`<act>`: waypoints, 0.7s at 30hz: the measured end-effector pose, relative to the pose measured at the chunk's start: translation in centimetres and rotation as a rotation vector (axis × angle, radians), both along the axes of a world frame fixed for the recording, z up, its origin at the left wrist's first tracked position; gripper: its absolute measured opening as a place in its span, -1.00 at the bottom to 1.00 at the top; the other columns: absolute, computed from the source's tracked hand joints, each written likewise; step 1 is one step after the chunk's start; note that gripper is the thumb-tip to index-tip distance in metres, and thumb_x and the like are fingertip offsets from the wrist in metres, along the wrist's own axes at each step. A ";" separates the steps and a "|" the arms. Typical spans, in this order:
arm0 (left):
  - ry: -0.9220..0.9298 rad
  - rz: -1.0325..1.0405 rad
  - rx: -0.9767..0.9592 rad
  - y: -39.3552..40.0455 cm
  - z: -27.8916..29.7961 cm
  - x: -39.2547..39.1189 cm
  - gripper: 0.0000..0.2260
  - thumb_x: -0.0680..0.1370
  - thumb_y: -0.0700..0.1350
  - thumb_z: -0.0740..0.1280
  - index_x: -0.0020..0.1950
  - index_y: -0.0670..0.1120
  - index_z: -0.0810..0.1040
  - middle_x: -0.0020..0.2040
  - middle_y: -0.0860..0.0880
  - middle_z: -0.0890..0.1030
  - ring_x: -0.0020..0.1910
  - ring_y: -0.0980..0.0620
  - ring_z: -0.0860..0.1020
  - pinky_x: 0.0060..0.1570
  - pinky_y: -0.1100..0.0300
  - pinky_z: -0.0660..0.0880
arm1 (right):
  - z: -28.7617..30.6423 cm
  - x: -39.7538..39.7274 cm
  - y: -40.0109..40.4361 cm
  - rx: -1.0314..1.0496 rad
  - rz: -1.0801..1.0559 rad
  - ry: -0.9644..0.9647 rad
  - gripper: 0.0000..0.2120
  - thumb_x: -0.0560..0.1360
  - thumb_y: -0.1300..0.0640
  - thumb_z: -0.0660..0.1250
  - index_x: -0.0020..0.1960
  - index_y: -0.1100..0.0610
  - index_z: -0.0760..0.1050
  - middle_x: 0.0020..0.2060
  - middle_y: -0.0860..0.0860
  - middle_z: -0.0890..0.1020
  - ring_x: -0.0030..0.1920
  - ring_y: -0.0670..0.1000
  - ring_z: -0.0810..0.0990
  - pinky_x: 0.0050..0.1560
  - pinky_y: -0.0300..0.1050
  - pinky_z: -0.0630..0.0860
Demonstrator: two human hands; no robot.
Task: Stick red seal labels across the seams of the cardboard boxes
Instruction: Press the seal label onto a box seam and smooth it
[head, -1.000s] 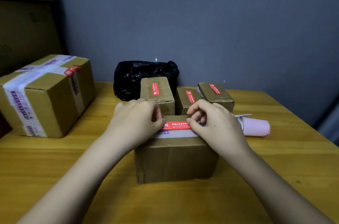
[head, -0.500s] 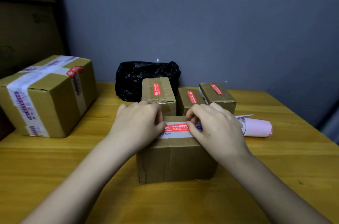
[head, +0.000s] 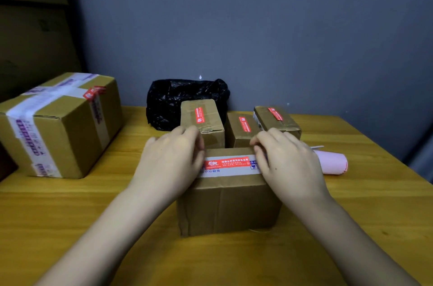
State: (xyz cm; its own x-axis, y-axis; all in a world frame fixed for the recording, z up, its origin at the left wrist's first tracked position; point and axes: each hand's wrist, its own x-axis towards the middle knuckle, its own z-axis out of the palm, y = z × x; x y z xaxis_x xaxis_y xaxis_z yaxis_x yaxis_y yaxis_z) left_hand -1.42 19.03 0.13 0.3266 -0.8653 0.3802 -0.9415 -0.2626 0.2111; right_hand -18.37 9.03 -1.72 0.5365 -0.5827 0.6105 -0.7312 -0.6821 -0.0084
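- Nearest you, the box stands on the table, its front face bare below your fingers.
- Your left hand lies over the box's top left edge, fingers curled together and pressing down just left of the label; the fingertips themselves are hidden under the knuckles, so you cannot tell whether they pinch the label's end.
- Your right hand covers the top right edge the same way, fingers bent and close together, their tips on the tape at the label's right end.
- The label lies flat between your two sets of fingers, running left to right along the white tape on the box top.
- Just right of your right hand, partly hidden by it, a pink roll lies on its side on the table.
- Just beyond your fingertips stand three small boxes, each with a red label on top: the left box behind your left fingers, the middle box between your hands, the right box behind your right knuckles. Your hands block their lower fronts.
- Behind those, a black bag sits against the wall.
- Well left of your left hand, a big box wrapped in white printed tape carries a crumpled red label on its top edge.
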 end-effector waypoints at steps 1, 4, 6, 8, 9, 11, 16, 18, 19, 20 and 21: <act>0.004 -0.024 -0.042 0.2 -0.2 0.0 -0.87 0.55 0.02 0.21 0.09 0.10 0.43 0.04 0.10 0.51 0.09 0.03 0.51 0.06 0.11 0.36 | 0.0 -0.3 0.0 0.028 0.024 -0.046 -0.89 0.52 0.12 0.30 0.02 0.04 0.57 -0.11 -0.04 0.63 -0.08 0.04 0.61 -0.17 -0.08 0.51; -0.085 -0.165 -0.123 1.0 -1.1 -1.1 -0.67 0.53 0.01 0.13 0.22 0.00 0.50 0.13 0.05 0.59 0.15 0.03 0.55 0.26 0.16 0.31 | 0.0 -0.9 1.0 0.173 0.219 -0.101 -0.65 0.58 0.03 0.09 0.27 0.03 0.51 0.20 -0.11 0.58 0.22 -0.12 0.47 0.16 -0.26 0.33; -0.133 -0.227 -0.079 1.6 -2.2 -1.8 -0.54 0.50 0.06 0.08 0.29 -0.07 0.52 0.22 0.02 0.59 0.24 0.04 0.53 0.38 0.13 0.23 | -0.3 -0.9 2.0 0.249 0.354 0.070 -0.48 0.55 -0.07 -0.05 0.44 0.04 0.36 0.40 -0.13 0.40 0.42 -0.20 0.25 0.40 -0.25 0.12; -0.194 -0.247 -0.009 1.9 -3.3 -1.9 -0.49 0.50 0.09 0.09 0.32 -0.12 0.52 0.27 -0.03 0.57 0.29 0.02 0.51 0.35 0.07 0.20 | -0.7 -1.1 2.5 0.303 0.372 0.258 -0.35 0.51 -0.19 -0.19 0.54 0.00 0.13 0.52 -0.16 0.15 0.51 -0.24 -0.02 0.50 -0.20 -0.11; -0.222 -0.249 0.021 2.0 -3.7 -1.9 -0.48 0.50 0.11 0.09 0.32 -0.13 0.52 0.27 -0.05 0.57 0.28 0.02 0.52 0.34 0.06 0.22 | -1.0 -1.2 2.5 0.317 0.356 0.318 -0.31 0.50 -0.24 -0.25 0.56 -0.02 0.03 0.54 -0.17 0.06 0.51 -0.24 -0.12 0.50 -0.18 -0.18; -0.255 -0.249 0.055 2.1 -4.2 -1.7 -0.46 0.50 0.13 0.08 0.33 -0.13 0.52 0.28 -0.06 0.56 0.28 0.01 0.52 0.35 0.06 0.34 | -1.3 -1.3 2.6 0.307 0.323 0.381 -0.27 0.49 -0.34 -0.37 0.57 -0.05 -0.08 0.55 -0.18 -0.04 0.51 -0.24 -0.20 0.50 -0.16 -0.22; -0.270 -0.195 0.110 2.5 -4.4 -1.0 -0.40 0.49 0.23 0.07 0.36 -0.11 0.49 0.32 -0.05 0.54 0.31 0.00 0.50 0.28 0.06 0.20 | -1.5 -1.8 2.7 0.250 0.231 0.361 -0.15 0.46 -0.45 -0.31 0.55 0.03 0.12 0.53 -0.10 0.15 0.54 -0.10 0.03 0.46 -0.08 -0.06; -0.287 -0.179 0.117 2.8 -4.5 -0.6 -0.39 0.47 0.24 0.07 0.36 -0.10 0.48 0.32 -0.02 0.53 0.31 0.01 0.49 0.27 0.06 0.20 | -1.1 -2.0 2.8 0.296 0.203 0.353 -0.16 0.41 -0.46 -0.32 0.57 -0.03 -0.05 0.55 -0.18 -0.03 0.53 -0.16 -0.12 0.51 -0.15 -0.16; -0.294 -0.178 0.119 3.0 -4.5 -0.5 -0.38 0.46 0.24 0.08 0.36 -0.09 0.48 0.32 -0.02 0.53 0.31 0.02 0.50 0.28 0.06 0.22 | -0.8 -2.1 2.8 0.359 0.184 0.360 -0.15 0.38 -0.47 -0.30 0.56 -0.06 -0.15 0.54 -0.22 -0.12 0.52 -0.21 -0.20 0.50 -0.17 -0.23; -0.303 -0.177 0.118 3.0 -4.4 -0.4 -0.38 0.45 0.24 0.08 0.35 -0.09 0.49 0.31 -0.02 0.54 0.30 0.02 0.51 0.30 0.05 0.25 | -0.5 -2.3 2.9 0.393 0.164 0.365 -0.14 0.36 -0.47 -0.28 0.55 -0.08 -0.20 0.53 -0.24 -0.16 0.50 -0.23 -0.25 0.50 -0.18 -0.27; -0.309 -0.172 0.117 3.0 -4.3 -0.4 -0.38 0.44 0.25 0.08 0.34 -0.09 0.50 0.30 -0.02 0.55 0.28 0.01 0.52 0.33 0.05 0.32 | -0.3 -2.4 2.9 0.396 0.141 0.367 -0.13 0.34 -0.47 -0.27 0.55 -0.08 -0.22 0.53 -0.24 -0.18 0.50 -0.23 -0.27 0.50 -0.17 -0.28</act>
